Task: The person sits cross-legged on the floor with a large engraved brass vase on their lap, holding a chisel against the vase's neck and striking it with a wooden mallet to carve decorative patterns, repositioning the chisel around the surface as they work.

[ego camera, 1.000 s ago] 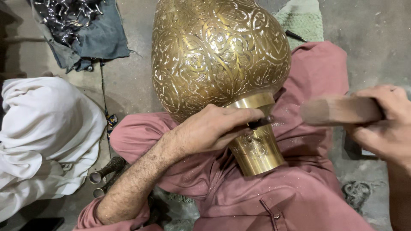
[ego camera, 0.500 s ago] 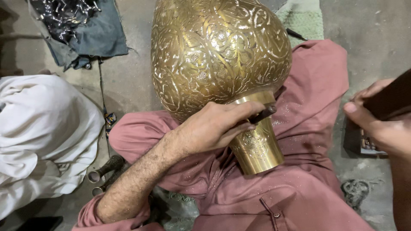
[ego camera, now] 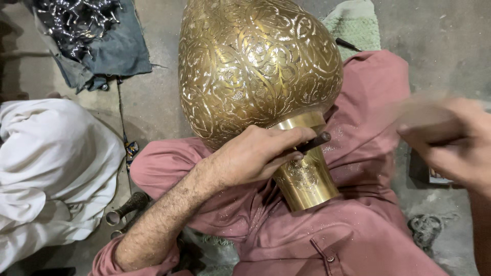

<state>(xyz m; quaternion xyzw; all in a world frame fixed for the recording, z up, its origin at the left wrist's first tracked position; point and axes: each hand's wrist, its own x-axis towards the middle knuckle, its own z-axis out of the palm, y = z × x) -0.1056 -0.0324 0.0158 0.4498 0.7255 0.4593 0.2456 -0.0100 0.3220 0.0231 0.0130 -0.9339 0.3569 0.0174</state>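
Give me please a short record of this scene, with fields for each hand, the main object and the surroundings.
main object: large engraved brass vase, lying across the person's lap on dusty-pink clothing, its narrow neck toward the person
left hand: left hand holds a thin dark metal chisel against the vase's neck
right hand: right hand, motion-blurred, grips a brown wooden block
left side: white cloth
top left: grey cloth with shiny metal scraps
floor: grey concrete floor
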